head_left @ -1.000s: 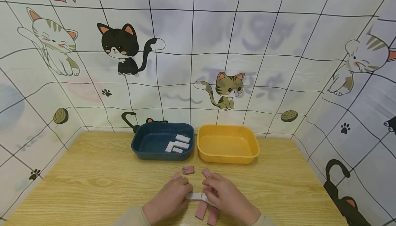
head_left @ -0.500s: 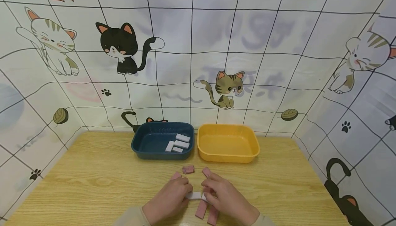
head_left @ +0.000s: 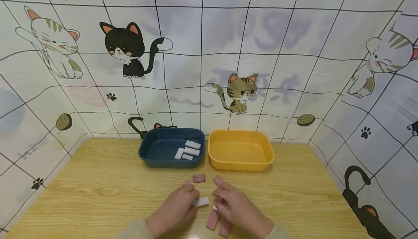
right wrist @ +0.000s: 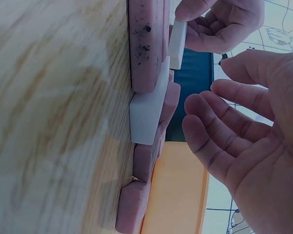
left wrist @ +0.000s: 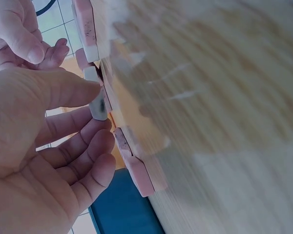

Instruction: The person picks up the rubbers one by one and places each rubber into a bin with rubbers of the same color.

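My left hand [head_left: 175, 206] pinches a small white rectangular block [head_left: 202, 202] between thumb and fingers. In the left wrist view the white block [left wrist: 98, 108] is tilted beside the tabletop, its far end by the pink blocks. My right hand [head_left: 240, 209] has relaxed fingers with nothing between them. A second white block [right wrist: 149, 109] lies on the table by its fingertips, among pink blocks. One pink block [head_left: 213, 220] and another pink block [head_left: 225, 227] lie nearer the front, partly under the right hand.
At the back stand a dark blue bin [head_left: 156, 162] with several white blocks [head_left: 192, 152] inside and a yellow bin [head_left: 241, 165]. Between hands and bins lie a spotted pink block [head_left: 199, 178] and a plain pink block [head_left: 217, 181]. Cat-printed cloth walls [head_left: 183, 32] enclose the table.
My left hand has drawn back slightly to the left with the white block, which has tilted and parted from the blocks by the right hand. The right hand stays almost in place.
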`<state>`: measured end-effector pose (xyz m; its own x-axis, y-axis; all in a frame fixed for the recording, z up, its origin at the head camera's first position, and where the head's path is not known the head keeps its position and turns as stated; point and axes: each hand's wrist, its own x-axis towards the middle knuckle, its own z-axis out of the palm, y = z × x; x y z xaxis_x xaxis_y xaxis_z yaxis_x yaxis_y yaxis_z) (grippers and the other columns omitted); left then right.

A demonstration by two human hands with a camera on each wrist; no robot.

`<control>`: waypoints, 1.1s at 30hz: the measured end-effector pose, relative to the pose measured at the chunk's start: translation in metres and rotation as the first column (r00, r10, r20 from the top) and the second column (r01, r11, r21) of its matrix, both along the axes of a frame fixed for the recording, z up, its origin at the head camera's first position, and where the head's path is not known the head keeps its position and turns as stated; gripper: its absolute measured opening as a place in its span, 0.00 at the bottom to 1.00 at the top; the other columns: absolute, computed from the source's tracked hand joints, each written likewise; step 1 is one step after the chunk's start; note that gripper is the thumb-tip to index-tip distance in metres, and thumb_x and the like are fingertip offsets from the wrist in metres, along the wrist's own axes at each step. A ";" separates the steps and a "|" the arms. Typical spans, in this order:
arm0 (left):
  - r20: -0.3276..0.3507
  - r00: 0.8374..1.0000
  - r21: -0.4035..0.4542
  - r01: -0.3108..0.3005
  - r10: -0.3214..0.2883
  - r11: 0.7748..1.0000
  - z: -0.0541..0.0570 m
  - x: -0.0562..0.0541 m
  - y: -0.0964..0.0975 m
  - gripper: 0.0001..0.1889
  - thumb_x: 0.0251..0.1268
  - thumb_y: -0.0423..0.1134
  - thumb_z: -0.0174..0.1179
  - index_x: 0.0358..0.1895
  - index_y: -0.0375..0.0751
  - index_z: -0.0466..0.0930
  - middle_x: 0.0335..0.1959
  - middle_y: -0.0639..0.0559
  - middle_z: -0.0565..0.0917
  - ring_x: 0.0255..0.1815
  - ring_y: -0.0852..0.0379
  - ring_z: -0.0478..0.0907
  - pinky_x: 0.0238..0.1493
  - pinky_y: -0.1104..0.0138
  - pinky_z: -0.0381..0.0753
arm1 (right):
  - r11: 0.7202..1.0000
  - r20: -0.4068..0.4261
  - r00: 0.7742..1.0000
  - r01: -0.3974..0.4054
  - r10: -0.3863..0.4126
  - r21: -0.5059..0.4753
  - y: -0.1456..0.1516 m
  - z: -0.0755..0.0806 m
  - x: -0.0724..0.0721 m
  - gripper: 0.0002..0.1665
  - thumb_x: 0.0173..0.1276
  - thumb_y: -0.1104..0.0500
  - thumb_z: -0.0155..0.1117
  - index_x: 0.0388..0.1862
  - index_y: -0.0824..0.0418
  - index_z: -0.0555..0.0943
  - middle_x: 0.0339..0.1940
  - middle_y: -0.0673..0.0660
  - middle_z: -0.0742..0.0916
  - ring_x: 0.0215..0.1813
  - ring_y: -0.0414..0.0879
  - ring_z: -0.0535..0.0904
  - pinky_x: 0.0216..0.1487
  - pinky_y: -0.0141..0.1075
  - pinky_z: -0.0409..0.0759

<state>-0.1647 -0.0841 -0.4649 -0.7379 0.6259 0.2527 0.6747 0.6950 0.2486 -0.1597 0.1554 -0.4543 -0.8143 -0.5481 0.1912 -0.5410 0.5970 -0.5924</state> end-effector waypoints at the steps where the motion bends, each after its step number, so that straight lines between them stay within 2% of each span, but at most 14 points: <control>1: -0.004 1.000 0.006 -0.004 0.004 1.000 0.000 0.000 -0.001 0.08 0.56 0.33 0.72 0.32 0.45 0.80 0.29 0.61 0.71 0.30 0.65 0.66 0.33 0.69 0.75 | 1.000 0.005 1.000 0.002 -0.002 -0.002 0.000 0.000 0.000 0.07 0.71 0.64 0.65 0.45 0.60 0.86 0.70 0.69 0.78 0.66 0.57 0.81 0.41 0.29 0.82; 2: -0.005 1.000 0.012 -0.008 0.008 1.000 0.000 0.000 -0.001 0.08 0.56 0.33 0.72 0.32 0.44 0.81 0.29 0.60 0.71 0.29 0.65 0.66 0.33 0.70 0.75 | 1.000 0.007 1.000 0.001 -0.001 -0.005 0.000 0.000 0.000 0.07 0.71 0.65 0.65 0.45 0.60 0.86 0.72 0.70 0.77 0.67 0.60 0.79 0.41 0.29 0.82; 6: 0.006 1.000 0.028 -0.029 0.028 0.999 0.002 0.000 -0.004 0.07 0.57 0.35 0.72 0.34 0.43 0.82 0.31 0.59 0.71 0.31 0.65 0.67 0.33 0.69 0.75 | 1.000 0.006 1.000 0.001 -0.001 -0.005 0.000 0.001 0.000 0.07 0.71 0.65 0.65 0.46 0.61 0.86 0.70 0.69 0.78 0.65 0.58 0.81 0.43 0.30 0.83; 8: 0.016 0.999 0.035 -0.040 0.039 0.999 0.003 0.000 -0.005 0.07 0.57 0.35 0.72 0.34 0.43 0.81 0.32 0.59 0.72 0.32 0.64 0.68 0.33 0.69 0.75 | 1.000 -0.006 1.000 0.000 0.000 -0.004 0.000 0.001 0.000 0.08 0.71 0.65 0.65 0.47 0.61 0.86 0.66 0.66 0.82 0.62 0.54 0.83 0.44 0.30 0.83; 12: 0.029 0.998 0.054 -0.063 0.062 0.997 0.005 0.000 -0.006 0.07 0.57 0.35 0.71 0.34 0.43 0.81 0.33 0.58 0.73 0.33 0.63 0.70 0.34 0.68 0.76 | 1.000 -0.034 0.999 -0.003 0.003 0.003 -0.001 0.002 0.000 0.09 0.71 0.65 0.66 0.48 0.61 0.86 0.56 0.59 0.86 0.50 0.42 0.86 0.44 0.30 0.83; 17: 0.044 0.995 0.071 -0.088 0.085 0.994 0.006 -0.001 -0.008 0.06 0.58 0.34 0.70 0.33 0.43 0.80 0.32 0.58 0.74 0.32 0.63 0.69 0.33 0.68 0.75 | 1.000 -0.064 0.998 -0.018 0.018 0.003 -0.001 0.004 -0.001 0.09 0.70 0.65 0.66 0.47 0.61 0.86 0.59 0.63 0.85 0.48 0.39 0.84 0.42 0.30 0.82; 23: 0.085 0.989 0.078 -0.126 0.119 0.989 0.007 -0.002 -0.010 0.05 0.61 0.35 0.69 0.36 0.41 0.81 0.34 0.56 0.77 0.34 0.62 0.70 0.35 0.67 0.77 | 1.000 -0.091 0.995 -0.031 0.031 0.002 -0.001 0.004 0.000 0.09 0.70 0.65 0.66 0.48 0.62 0.85 0.47 0.56 0.85 0.39 0.33 0.78 0.40 0.30 0.80; 25: 0.070 0.990 0.081 -0.131 0.125 0.988 0.007 -0.002 -0.011 0.06 0.61 0.35 0.69 0.35 0.41 0.81 0.34 0.56 0.77 0.34 0.62 0.70 0.35 0.67 0.77 | 1.000 -0.093 0.995 -0.027 0.027 0.000 -0.001 0.004 0.000 0.09 0.69 0.65 0.65 0.48 0.63 0.86 0.51 0.59 0.86 0.46 0.39 0.83 0.42 0.30 0.81; 26: 0.061 0.990 0.083 -0.133 0.128 0.988 0.008 -0.003 -0.012 0.06 0.61 0.35 0.70 0.35 0.41 0.81 0.34 0.56 0.77 0.34 0.62 0.70 0.35 0.67 0.77 | 1.000 -0.092 0.996 -0.023 0.023 0.003 -0.001 0.004 0.000 0.10 0.70 0.66 0.65 0.48 0.63 0.86 0.51 0.59 0.86 0.46 0.40 0.84 0.42 0.30 0.81; 28: 0.032 0.991 0.094 -0.134 0.132 0.987 0.008 -0.003 -0.013 0.07 0.60 0.35 0.71 0.35 0.41 0.81 0.33 0.56 0.76 0.33 0.63 0.70 0.34 0.67 0.77 | 1.000 -0.095 0.995 -0.014 0.015 0.007 -0.002 0.004 -0.001 0.10 0.69 0.66 0.65 0.48 0.63 0.86 0.57 0.63 0.86 0.53 0.47 0.86 0.45 0.31 0.83; 30: 0.007 0.991 0.105 -0.135 0.135 0.985 0.009 -0.003 -0.014 0.08 0.59 0.35 0.72 0.34 0.41 0.81 0.31 0.57 0.75 0.32 0.63 0.69 0.33 0.68 0.76 | 1.000 -0.100 0.995 -0.007 0.008 0.008 -0.003 0.004 -0.001 0.10 0.69 0.67 0.65 0.48 0.63 0.86 0.59 0.64 0.85 0.55 0.48 0.85 0.46 0.32 0.83; 32: -0.005 0.990 0.116 -0.140 0.141 0.983 0.010 -0.004 -0.015 0.08 0.59 0.35 0.72 0.35 0.41 0.81 0.31 0.57 0.74 0.32 0.63 0.69 0.32 0.68 0.75 | 1.000 -0.111 0.994 -0.002 0.003 0.012 -0.003 0.004 -0.002 0.11 0.69 0.67 0.65 0.48 0.63 0.86 0.55 0.60 0.86 0.47 0.41 0.84 0.45 0.32 0.83; 33: -0.009 0.990 0.123 -0.141 0.143 0.982 0.011 -0.004 -0.015 0.08 0.59 0.35 0.72 0.35 0.41 0.81 0.30 0.58 0.74 0.31 0.64 0.69 0.32 0.68 0.75 | 1.000 -0.121 0.993 -0.002 0.003 0.012 -0.003 0.004 -0.002 0.11 0.68 0.67 0.65 0.48 0.64 0.86 0.54 0.60 0.86 0.48 0.41 0.84 0.46 0.32 0.83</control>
